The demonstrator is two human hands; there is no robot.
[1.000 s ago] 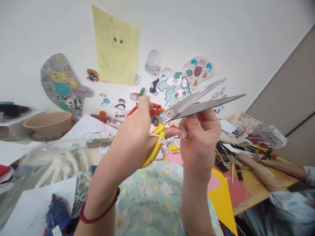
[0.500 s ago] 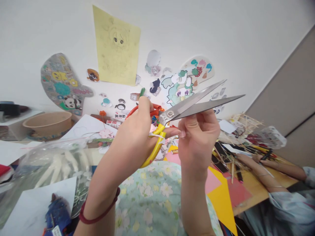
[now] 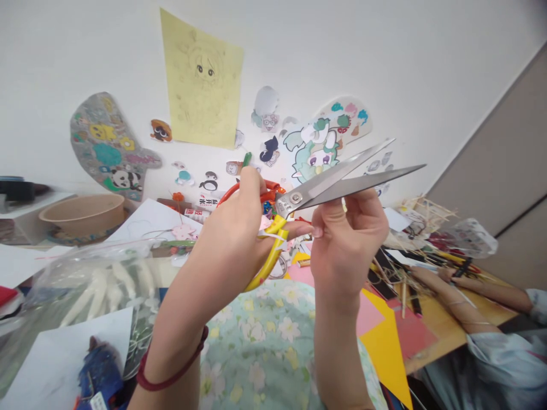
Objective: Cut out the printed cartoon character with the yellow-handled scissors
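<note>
My left hand (image 3: 233, 228) is wrapped round a pair of scissors (image 3: 296, 197) with red and yellow handles. Their long metal blades point right and stand slightly apart. A small green tip (image 3: 247, 159) shows just above my left thumb; whether the hand holds it is unclear. Below the blades, my right hand (image 3: 348, 239) is closed in a pinch, its fingertips meeting a fingertip of my left hand. Anything inside that pinch is too small or hidden to name. The right fingers lie close under the lower blade.
A clay-coloured bowl (image 3: 83, 213) stands at the left, near a clear plastic bag (image 3: 106, 279) with white pieces. Yellow paper (image 3: 387, 347) lies at the right. Beyond it are thin sticks (image 3: 427, 213) and another person's hands (image 3: 431, 285). Stickers and a yellow drawing (image 3: 203, 85) cover the wall.
My right hand has shifted slightly right, and its bent fingers have moved a little. The scissors and my left hand stay almost where they were.
</note>
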